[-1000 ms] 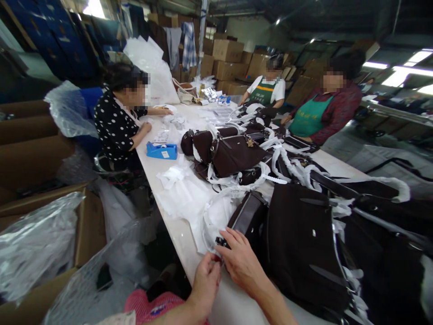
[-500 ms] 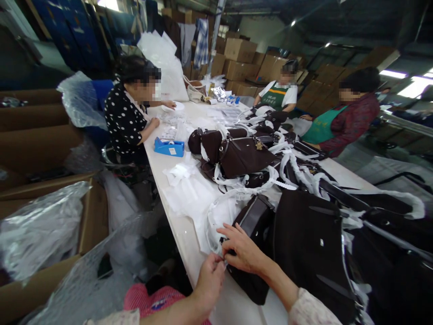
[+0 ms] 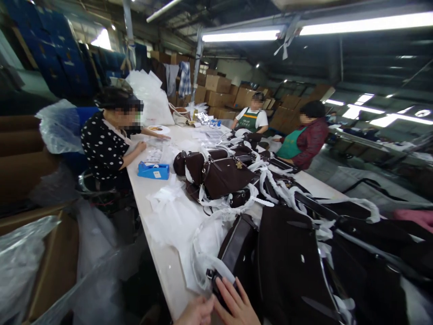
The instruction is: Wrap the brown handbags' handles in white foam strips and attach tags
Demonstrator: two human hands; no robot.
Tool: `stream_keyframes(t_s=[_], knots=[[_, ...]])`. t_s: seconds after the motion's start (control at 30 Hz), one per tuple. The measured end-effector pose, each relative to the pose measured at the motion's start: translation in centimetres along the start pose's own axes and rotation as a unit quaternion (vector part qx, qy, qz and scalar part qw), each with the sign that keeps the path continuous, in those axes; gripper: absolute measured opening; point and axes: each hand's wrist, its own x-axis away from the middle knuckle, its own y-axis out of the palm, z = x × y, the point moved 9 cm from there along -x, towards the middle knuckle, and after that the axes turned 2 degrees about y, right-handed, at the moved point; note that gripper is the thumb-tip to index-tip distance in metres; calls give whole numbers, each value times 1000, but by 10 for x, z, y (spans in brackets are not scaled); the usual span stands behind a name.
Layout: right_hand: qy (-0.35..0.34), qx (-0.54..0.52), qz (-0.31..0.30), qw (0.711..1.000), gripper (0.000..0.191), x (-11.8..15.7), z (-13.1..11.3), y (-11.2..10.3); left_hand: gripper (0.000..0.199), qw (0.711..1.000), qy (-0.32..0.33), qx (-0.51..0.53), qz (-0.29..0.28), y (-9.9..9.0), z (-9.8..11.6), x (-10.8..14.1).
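Note:
At the bottom edge, my left hand (image 3: 196, 310) has its thumb and fingers pinched together; what lies between them is too small to make out. Beside it, my right hand (image 3: 236, 301) rests with fingers stretched over the near end of a dark brown handbag (image 3: 238, 241), by its metal strap fitting. Its thumb reaches toward the left fingertips. A white-wrapped strap (image 3: 198, 243) loops from this bag over the table. Right of my hands lies another dark brown bag (image 3: 287, 257) with a zipper along its edge.
More brown handbags (image 3: 225, 176) with white-wrapped straps cover the table (image 3: 149, 225). A blue tape dispenser (image 3: 153, 170) stands near its left edge, by white sheets (image 3: 172, 212). Three co-workers sit around the far part. An open carton (image 3: 56, 271) with clear plastic stands at left.
My view has tilted up, so both hands sit lower in the picture. My right hand's fingers now lie flatter on the bag. The left hand keeps its pinch.

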Motion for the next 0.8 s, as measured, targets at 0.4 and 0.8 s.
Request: stream_keyframes(t_s=[0.4, 0.8], knots=[[616, -428, 84, 656, 63, 90, 120, -4, 54, 987, -77, -32, 136, -49, 70, -3], [630, -424, 26, 650, 57, 111, 124, -1, 34, 970, 239, -32, 12, 33, 186, 16]])
